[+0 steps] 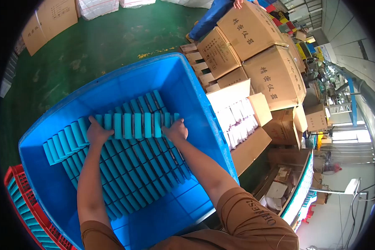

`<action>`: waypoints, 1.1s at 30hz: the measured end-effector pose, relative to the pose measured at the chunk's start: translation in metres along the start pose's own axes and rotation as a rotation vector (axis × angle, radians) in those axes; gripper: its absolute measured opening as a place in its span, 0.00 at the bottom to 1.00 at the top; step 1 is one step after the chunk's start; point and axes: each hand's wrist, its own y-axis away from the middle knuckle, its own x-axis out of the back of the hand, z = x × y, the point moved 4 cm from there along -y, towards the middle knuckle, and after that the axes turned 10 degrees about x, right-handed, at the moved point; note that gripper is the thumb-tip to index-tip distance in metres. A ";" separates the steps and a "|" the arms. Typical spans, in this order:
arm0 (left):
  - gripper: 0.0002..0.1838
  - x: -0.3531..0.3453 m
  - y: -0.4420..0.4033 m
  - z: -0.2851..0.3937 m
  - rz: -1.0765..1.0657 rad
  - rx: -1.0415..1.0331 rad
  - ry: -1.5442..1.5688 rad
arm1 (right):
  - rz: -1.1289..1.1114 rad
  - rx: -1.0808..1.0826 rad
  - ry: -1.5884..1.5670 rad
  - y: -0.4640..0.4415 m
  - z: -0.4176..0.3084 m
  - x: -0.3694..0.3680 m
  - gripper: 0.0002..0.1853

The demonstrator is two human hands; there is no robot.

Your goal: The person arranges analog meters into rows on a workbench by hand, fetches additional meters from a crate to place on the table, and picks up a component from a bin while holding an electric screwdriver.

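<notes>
Inside a large blue bin (112,77), my hands squeeze a row of teal blocks (138,126) from its two ends. My left hand (98,132) is closed on the left end, thumb toward the row. At the other end my right hand (177,131) is closed with its thumb against the last blocks. Under and around the held row lie many more teal blocks (133,177), packed side by side in slanting lines. A shorter stepped line of blocks (64,143) sits at the left. Whether the held row touches the layer beneath, I cannot tell.
A red crate (27,196) with teal pieces stands left of the bin. To the right is an open carton (248,150) of white pieces, with stacked cartons (275,77) behind it. Another person's blue-trousered leg (212,18) shows beyond, on the green floor (125,33).
</notes>
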 end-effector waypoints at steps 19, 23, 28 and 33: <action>0.55 -0.026 0.049 -0.022 -0.075 0.082 0.170 | 0.050 -0.013 -0.122 0.039 0.055 -0.019 0.55; 0.53 -0.019 0.083 -0.034 0.014 0.078 0.300 | 0.154 0.065 -0.146 0.063 0.061 -0.019 0.54; 0.51 0.015 0.134 -0.044 0.059 0.133 0.350 | 0.245 0.125 -0.194 0.116 0.059 0.007 0.53; 0.51 0.073 0.190 -0.061 0.144 0.140 0.431 | 0.345 0.253 -0.264 0.185 0.045 0.043 0.54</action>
